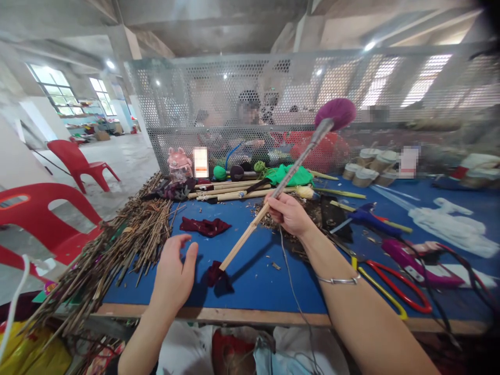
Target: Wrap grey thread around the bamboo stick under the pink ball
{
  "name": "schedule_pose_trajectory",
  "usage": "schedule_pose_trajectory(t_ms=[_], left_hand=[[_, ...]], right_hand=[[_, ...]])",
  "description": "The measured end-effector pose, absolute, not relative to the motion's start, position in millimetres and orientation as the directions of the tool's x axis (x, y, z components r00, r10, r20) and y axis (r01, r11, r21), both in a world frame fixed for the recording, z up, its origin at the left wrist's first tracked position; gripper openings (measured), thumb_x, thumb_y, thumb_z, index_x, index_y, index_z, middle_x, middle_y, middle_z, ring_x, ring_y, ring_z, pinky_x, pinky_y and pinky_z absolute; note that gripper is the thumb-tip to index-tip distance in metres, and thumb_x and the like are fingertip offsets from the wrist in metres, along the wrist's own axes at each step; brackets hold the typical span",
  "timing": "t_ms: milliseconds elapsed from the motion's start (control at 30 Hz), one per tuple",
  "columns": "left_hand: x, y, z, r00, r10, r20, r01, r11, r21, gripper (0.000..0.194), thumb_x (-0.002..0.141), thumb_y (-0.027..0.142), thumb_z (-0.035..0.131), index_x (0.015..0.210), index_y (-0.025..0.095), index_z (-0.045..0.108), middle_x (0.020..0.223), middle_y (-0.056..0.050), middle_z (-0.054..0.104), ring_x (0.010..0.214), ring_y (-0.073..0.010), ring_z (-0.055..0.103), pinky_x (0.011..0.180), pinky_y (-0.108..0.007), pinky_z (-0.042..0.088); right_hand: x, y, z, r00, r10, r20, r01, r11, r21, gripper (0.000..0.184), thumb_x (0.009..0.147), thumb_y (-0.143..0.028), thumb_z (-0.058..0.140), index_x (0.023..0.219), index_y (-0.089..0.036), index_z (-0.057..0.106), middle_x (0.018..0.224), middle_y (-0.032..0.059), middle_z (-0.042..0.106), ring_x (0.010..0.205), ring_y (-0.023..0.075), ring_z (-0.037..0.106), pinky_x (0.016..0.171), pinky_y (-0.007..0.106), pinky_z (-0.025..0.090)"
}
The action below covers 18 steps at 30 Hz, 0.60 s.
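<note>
My right hand [287, 212] is closed round a pale bamboo stick [246, 237], held slanting above the blue table. A rounded purple head [339, 113] tops its far end, and grey wrapping [300, 162] covers the shaft below that head. A thin grey cord [287, 260] hangs from near this hand toward my lap. My left hand [176, 271] is raised over the table with fingers apart, holding nothing. Beyond it lies a dark red cloth piece [205, 226]. A second dark red scrap [214, 273] lies under the stick's lower end; whether they touch, I cannot tell.
Thin twigs [128, 234] are heaped at left, beside red chairs [78, 224]. Bamboo sticks [230, 192], yarn balls and green cloth [289, 175] lie before a perforated metal screen [175, 94]. Red-handled scissors [402, 286] and a purple tool [422, 268] are at right.
</note>
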<state>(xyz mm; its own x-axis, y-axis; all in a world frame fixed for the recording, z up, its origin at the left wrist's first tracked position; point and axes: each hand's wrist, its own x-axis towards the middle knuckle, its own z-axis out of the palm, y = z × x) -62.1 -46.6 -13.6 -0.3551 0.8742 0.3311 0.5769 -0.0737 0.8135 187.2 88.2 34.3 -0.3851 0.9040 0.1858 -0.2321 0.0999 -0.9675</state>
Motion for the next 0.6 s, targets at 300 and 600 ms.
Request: schedule_pose_trajectory(t_ms=[300,600], left_hand=[[-20.6,-45.3,26.1,-0.081,0.937,0.34,0.541,-0.245,0.805,0.038,0.077,0.037,0.058,0.111,0.018,0.059,0.107,-0.011,0.063,0.099,-0.0259,0.058,0.088,-0.036,0.041],[23.9,40.9,19.7,-0.072,0.979,0.191,0.427,-0.143,0.893,0.038,0.065,0.02,0.064,0.101,0.013,0.055,0.083,-0.007,0.061,0.067,-0.0165,0.056,0.062,-0.028,0.044]], right_hand=[[165.8,82.9,24.7,-0.4,0.901,0.171,-0.157,0.116,-0.981,0.035,0.067,-0.046,0.066,0.074,-0.018,0.046,0.046,-0.0104,0.031,0.037,0.004,0.02,0.036,0.02,0.01],[148.7,91.6,2.4,-0.3,0.927,0.223,-0.011,0.231,-0.973,0.035,0.072,-0.049,0.061,0.07,-0.018,0.046,0.049,-0.0088,0.033,0.043,0.0059,0.026,0.04,0.021,0.018]])
